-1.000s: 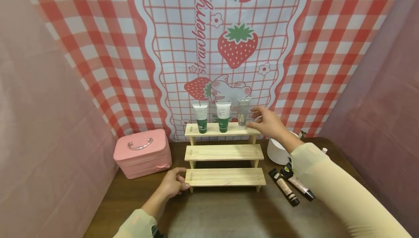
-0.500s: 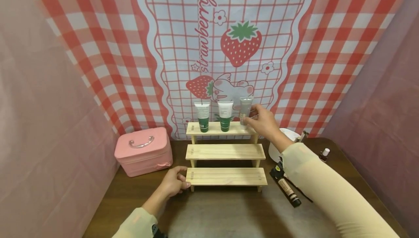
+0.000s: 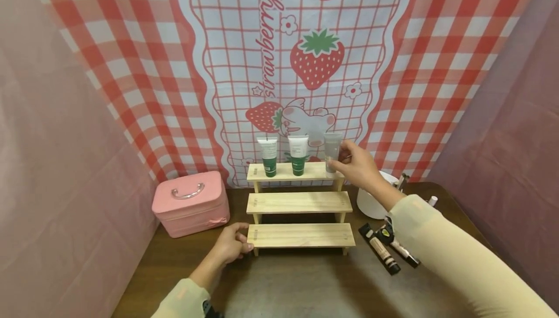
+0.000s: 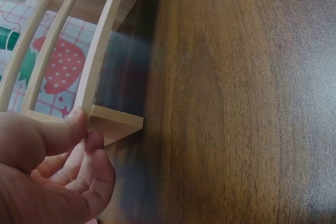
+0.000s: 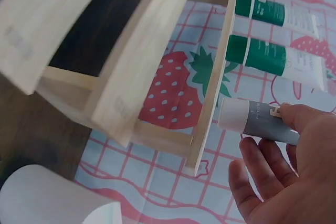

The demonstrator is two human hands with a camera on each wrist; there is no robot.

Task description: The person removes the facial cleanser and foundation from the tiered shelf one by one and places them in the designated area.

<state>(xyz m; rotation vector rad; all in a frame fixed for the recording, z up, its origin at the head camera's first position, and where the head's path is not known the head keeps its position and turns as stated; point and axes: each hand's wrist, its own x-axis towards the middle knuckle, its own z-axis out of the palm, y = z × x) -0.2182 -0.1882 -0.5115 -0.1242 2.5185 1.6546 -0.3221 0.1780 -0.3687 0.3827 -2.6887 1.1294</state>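
My right hand [image 3: 359,165] pinches a grey tube [image 3: 333,150] at the right end of the top step of a three-step wooden stand [image 3: 299,203]. The tube stands upright on its cap; in the right wrist view the white cap [image 5: 233,114] is right at the step's edge, with my thumb on the grey body. Left of it on that step stand two green-and-white tubes [image 3: 298,155], spaced apart. My left hand [image 3: 230,243] holds the left end of the lowest step. The left wrist view shows thumb and fingers [image 4: 79,121] pinching the board's corner.
A pink case [image 3: 190,204] with a silver handle stands left of the stand. At the right are a white round container [image 3: 371,205], partly behind my right arm, and two cosmetic tubes [image 3: 379,250] lying on the dark wooden table [image 3: 288,284]. A strawberry-print cloth [image 3: 314,12] hangs behind.
My right fingers have closed on the grey tube, and it has shifted slightly right along the top step. My left hand has stayed on the lowest step.
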